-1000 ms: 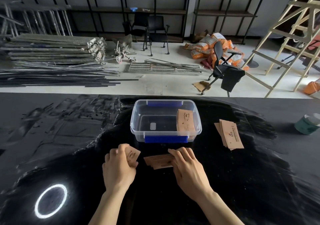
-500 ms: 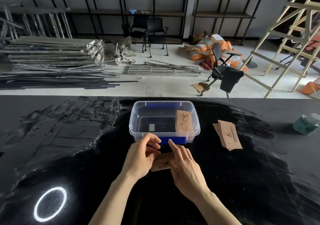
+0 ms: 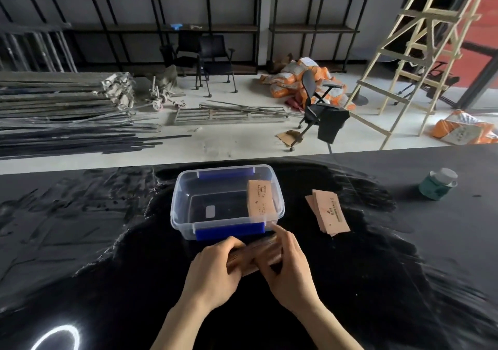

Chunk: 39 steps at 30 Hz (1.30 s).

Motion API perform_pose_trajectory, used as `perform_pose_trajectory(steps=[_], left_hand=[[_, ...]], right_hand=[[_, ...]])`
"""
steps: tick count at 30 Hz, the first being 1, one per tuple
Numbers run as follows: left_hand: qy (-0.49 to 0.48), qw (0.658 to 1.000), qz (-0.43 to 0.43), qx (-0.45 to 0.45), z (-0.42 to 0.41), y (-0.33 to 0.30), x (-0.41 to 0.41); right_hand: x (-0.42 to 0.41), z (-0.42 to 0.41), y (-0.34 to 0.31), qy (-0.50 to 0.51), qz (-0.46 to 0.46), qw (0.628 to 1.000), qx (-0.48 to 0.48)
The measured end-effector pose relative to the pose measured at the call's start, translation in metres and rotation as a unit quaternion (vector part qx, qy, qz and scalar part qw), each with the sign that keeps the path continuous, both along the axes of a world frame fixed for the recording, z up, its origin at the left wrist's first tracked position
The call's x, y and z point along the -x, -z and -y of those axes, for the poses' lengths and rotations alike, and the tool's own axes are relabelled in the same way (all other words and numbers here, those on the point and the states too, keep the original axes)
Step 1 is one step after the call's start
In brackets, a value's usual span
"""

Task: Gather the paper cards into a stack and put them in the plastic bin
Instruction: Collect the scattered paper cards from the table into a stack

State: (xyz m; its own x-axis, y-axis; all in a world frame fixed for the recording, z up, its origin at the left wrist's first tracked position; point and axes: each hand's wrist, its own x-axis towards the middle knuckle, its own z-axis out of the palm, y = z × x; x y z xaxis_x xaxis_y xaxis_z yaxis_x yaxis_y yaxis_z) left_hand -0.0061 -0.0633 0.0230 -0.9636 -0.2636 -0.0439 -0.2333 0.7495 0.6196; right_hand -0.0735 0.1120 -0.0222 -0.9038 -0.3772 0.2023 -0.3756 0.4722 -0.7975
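A clear plastic bin (image 3: pixel 186 231) with blue clips stands on the black table, a little beyond my hands. One brown paper card (image 3: pixel 260 198) leans inside it against the right wall. Just in front of the bin, my left hand (image 3: pixel 215 274) and my right hand (image 3: pixel 288 271) both grip a blurred bundle of brown cards (image 3: pixel 262 251) between them, lifted slightly off the table. A second loose pile of cards (image 3: pixel 330 211) lies on the table to the right of the bin.
A green jar with a pale lid (image 3: pixel 439 185) stands at the far right of the black table (image 3: pixel 80 228). A bright ring of light reflects at the near left. Beyond the table's far edge lie metal bars, chairs, sacks and a wooden ladder.
My left hand brought its single card over to the cards under my right hand. Both hands have now closed on the bundle and raised it a little toward the bin.
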Motion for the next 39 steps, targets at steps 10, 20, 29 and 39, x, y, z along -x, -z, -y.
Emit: perform_pose_trajectory(steps=[10, 20, 29, 39], left_hand=[[-0.052, 0.963, -0.013, -0.265, -0.104, 0.002, 0.091], [-0.091, 0.983, 0.049, -0.155, -0.149, 0.004, 0.184], [-0.152, 0.975, 0.119, -0.113, -0.154, 0.015, 0.203], [-0.143, 0.958, 0.164, -0.185, -0.16, 0.008, 0.206]], right_hand=[[0.049, -0.071, -0.024, 0.157, 0.304, 0.886, 0.312], [0.149, -0.1, -0.033, 0.267, 0.193, 0.943, 0.055], [0.174, -0.097, -0.018, 0.248, 0.194, 0.94, -0.131], [0.169, -0.098, -0.019, 0.202, 0.266, 0.94, -0.068]])
